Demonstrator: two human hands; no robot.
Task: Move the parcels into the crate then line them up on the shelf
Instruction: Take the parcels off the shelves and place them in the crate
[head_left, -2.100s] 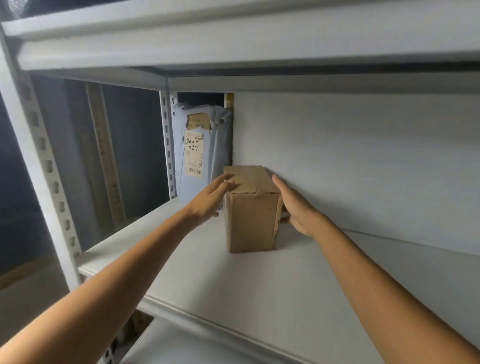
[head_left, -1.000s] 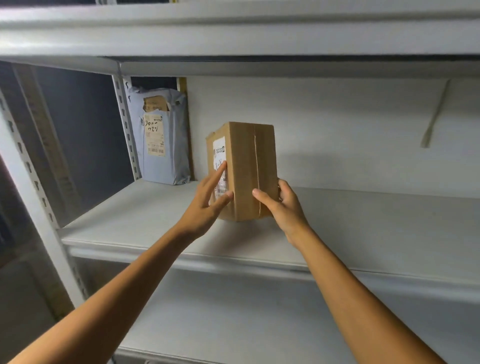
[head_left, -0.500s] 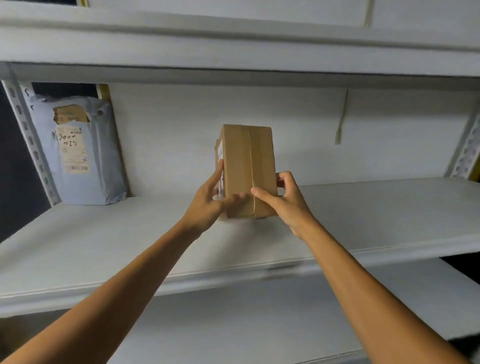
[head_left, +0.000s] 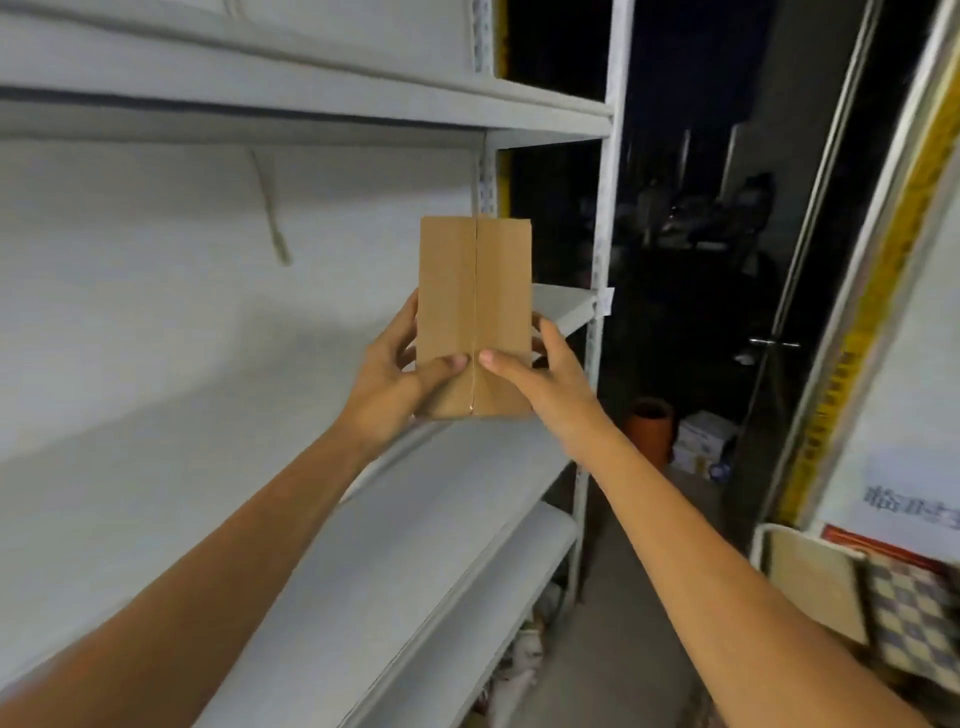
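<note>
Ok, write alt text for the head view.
The left hand and right hand hold a brown box upright in front of a white shelf, thumbs on its front. To the right lies a dark room.

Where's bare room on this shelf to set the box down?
The white shelf board is bare from the white back panel to its front lip, left of the held brown cardboard box. Floor beyond the white upright post is crowded: orange pot, white cartons.
</note>
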